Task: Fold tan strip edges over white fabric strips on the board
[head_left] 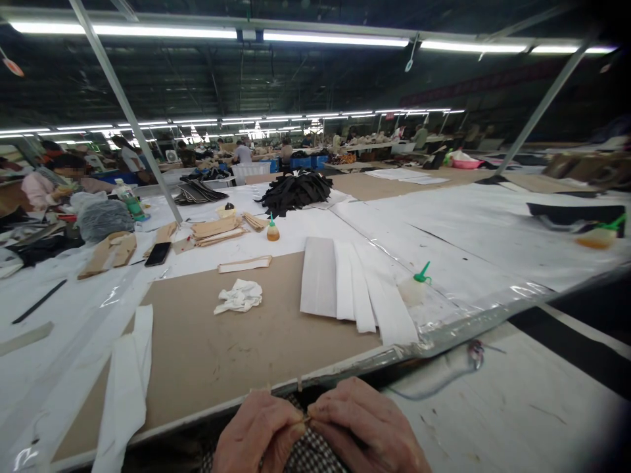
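Note:
My left hand and my right hand meet at the front edge of the table, low in the view. Thumb and forefinger of each are pinched, with the fingertips almost touching. Between them shows a sliver of something small and brownish, too small to name. Checked black-and-white cloth lies below the hands. Just beyond is a brown board on the table. On it rest a crumpled white cloth or paper and a fanned stack of white strips.
Long white strips hang over the edge at left. A green-capped bottle stands beside the fanned stack, and a small amber bottle farther back. Behind are a phone, brown pieces and a black pile. People work in the distance.

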A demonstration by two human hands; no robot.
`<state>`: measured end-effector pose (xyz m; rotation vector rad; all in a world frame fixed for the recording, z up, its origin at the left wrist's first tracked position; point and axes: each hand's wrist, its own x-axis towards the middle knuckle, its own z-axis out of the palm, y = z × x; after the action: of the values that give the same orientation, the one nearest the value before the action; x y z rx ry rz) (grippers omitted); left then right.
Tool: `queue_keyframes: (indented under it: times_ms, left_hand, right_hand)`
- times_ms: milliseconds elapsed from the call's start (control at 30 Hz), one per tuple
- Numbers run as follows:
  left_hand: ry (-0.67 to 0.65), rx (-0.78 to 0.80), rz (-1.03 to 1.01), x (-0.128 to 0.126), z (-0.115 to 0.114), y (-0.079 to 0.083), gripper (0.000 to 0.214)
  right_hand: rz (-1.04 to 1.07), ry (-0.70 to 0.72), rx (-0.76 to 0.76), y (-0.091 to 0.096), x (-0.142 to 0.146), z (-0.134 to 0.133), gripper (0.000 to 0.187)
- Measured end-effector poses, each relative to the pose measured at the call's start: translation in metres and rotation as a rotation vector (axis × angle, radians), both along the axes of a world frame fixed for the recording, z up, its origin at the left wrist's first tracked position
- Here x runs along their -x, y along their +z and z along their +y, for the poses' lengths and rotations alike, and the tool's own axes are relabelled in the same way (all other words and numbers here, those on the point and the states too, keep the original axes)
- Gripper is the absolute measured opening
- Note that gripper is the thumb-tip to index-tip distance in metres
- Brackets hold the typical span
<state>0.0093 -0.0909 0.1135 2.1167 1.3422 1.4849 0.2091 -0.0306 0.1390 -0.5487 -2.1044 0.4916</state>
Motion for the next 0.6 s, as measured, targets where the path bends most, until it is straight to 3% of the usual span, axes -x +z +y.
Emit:
queue_keyframes:
  times_ms: [133,267,333,500,600]
  left_hand:
    - [-0.074,-0.01,0.091,0.008,0.002,0.003,0.005]
    - [-0.101,0.046,0.057,0.009,0.002,0.001,0.005]
    - [-0.111,0.171,-0.039,0.006,0.001,-0.001,0.005]
    - [-0.169,0.552,-0.475,-0.001,0.0,-0.002,0.035]
    - [-0.135,0.642,-0.716,0.001,0.002,0.001,0.042]
  right_hand:
    - [-0.126,0.026,-0.064,0.014,0.0,0.004,0.014]
    - [-0.244,0.068,-0.045,0.027,0.005,0.008,0.023]
    - [-0.231,0.115,0.073,0.03,0.007,0.011,0.021]
    - [-0.187,0.289,0.555,0.023,0.012,0.02,0.016]
    - [-0.088,0.291,0.815,0.012,0.012,0.025,0.008]
